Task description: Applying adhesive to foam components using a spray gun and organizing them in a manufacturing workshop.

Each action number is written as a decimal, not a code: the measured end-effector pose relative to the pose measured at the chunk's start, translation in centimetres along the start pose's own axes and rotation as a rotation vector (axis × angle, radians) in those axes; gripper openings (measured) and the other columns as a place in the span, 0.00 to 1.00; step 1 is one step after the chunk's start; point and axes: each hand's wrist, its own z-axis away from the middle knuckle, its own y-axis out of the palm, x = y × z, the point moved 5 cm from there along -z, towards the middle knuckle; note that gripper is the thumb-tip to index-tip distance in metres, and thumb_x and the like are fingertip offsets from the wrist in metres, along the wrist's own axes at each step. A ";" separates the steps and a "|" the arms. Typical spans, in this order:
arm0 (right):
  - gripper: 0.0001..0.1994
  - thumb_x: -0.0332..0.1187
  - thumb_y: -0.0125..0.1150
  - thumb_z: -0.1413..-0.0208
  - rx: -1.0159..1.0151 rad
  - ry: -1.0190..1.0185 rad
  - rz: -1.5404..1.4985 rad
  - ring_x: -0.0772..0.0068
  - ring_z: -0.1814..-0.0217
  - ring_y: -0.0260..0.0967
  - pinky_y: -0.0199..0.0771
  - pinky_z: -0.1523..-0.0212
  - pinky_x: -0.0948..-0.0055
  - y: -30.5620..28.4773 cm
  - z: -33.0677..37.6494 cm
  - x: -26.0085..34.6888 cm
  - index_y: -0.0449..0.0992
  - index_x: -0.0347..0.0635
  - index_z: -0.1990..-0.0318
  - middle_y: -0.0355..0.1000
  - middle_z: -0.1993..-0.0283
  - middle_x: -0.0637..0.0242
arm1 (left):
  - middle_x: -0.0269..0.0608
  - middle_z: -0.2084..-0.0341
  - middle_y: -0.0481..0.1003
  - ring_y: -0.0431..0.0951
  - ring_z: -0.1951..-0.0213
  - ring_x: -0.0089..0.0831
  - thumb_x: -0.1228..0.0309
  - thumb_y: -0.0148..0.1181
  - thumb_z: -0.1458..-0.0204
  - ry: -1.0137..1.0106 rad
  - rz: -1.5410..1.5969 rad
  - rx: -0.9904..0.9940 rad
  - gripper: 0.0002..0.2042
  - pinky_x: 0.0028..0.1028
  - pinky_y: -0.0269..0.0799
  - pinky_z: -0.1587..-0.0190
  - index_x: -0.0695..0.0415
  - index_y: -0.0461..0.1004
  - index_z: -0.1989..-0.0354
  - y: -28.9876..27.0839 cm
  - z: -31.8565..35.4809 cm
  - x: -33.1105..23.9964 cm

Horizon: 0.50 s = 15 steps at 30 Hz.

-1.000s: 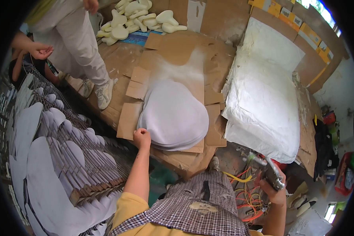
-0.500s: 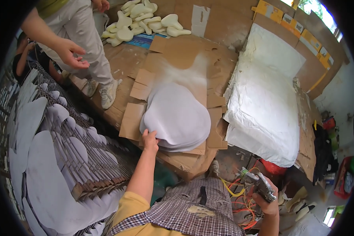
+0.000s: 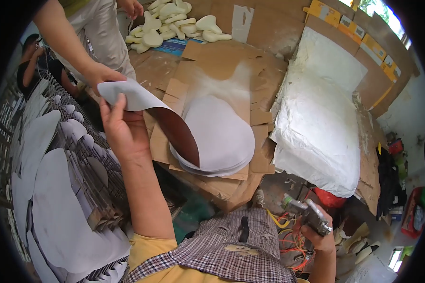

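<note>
A thin saddle-shaped sheet [image 3: 144,96], pale grey on top and reddish brown beneath, is lifted and curled at its left end. My left hand [image 3: 127,132] pinches that raised end between thumb and fingers. Beside my thumb, a co-worker's hand [image 3: 104,78] is at the same end, its fingertips partly hidden. The sheet's other end still meets a stack of similar pale grey sheets [image 3: 224,137] lying on cardboard. Low at the right, my right hand [image 3: 320,238] is closed round a silver spray gun [image 3: 311,217], away from the stack.
A wire rack [image 3: 92,188] with many grey sheets stands at the left. Cream bicycle saddle pads [image 3: 174,21] are heaped at the far left. A white-covered block [image 3: 318,127] lies to the right. Orange and yellow hoses [image 3: 285,231] tangle below it.
My left hand has moved up and left from the stack, peeling up the top sheet. The co-worker's hand has come down to its raised end. The spray gun stays low at the right.
</note>
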 end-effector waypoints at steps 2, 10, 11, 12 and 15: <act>0.30 0.21 0.59 0.58 -0.130 -0.060 0.014 0.77 0.68 0.70 0.69 0.66 0.79 -0.2 -0.3 0.9 0.62 0.32 0.43 0.71 0.69 0.66 | 0.42 0.56 0.71 0.74 0.55 0.32 0.80 0.49 0.47 0.047 -0.006 -0.020 0.21 0.33 0.73 0.54 0.58 0.59 0.43 0.3 0.3 -1.4; 0.29 0.22 0.59 0.55 -0.247 -0.042 0.125 0.79 0.71 0.68 0.68 0.69 0.81 -1.8 1.6 2.7 0.60 0.32 0.42 0.70 0.70 0.66 | 0.42 0.68 0.74 0.77 0.63 0.33 0.76 0.51 0.45 0.105 -0.054 -0.083 0.16 0.28 0.74 0.58 0.62 0.64 0.48 -1.8 2.7 -2.4; 0.29 0.21 0.59 0.56 -0.179 0.013 0.100 0.78 0.70 0.68 0.68 0.69 0.80 -1.4 1.7 2.4 0.60 0.32 0.42 0.70 0.70 0.66 | 0.40 0.68 0.74 0.77 0.65 0.32 0.73 0.51 0.44 0.092 -0.081 -0.110 0.14 0.27 0.73 0.59 0.61 0.66 0.50 -2.1 3.4 -2.1; 0.29 0.20 0.59 0.57 -0.109 0.066 0.073 0.78 0.70 0.68 0.68 0.69 0.79 -0.9 1.7 2.1 0.61 0.33 0.42 0.70 0.70 0.67 | 0.40 0.68 0.74 0.77 0.65 0.32 0.73 0.51 0.44 0.094 -0.084 -0.113 0.14 0.27 0.73 0.59 0.61 0.66 0.50 -2.7 4.0 -2.1; 0.30 0.18 0.59 0.59 -0.016 0.070 0.040 0.78 0.68 0.69 0.69 0.68 0.77 0.4 0.9 0.9 0.63 0.34 0.43 0.71 0.68 0.66 | 0.37 0.71 0.73 0.75 0.69 0.30 0.67 0.49 0.42 0.048 -0.117 -0.230 0.09 0.25 0.72 0.64 0.59 0.68 0.60 -4.9 6.1 -1.2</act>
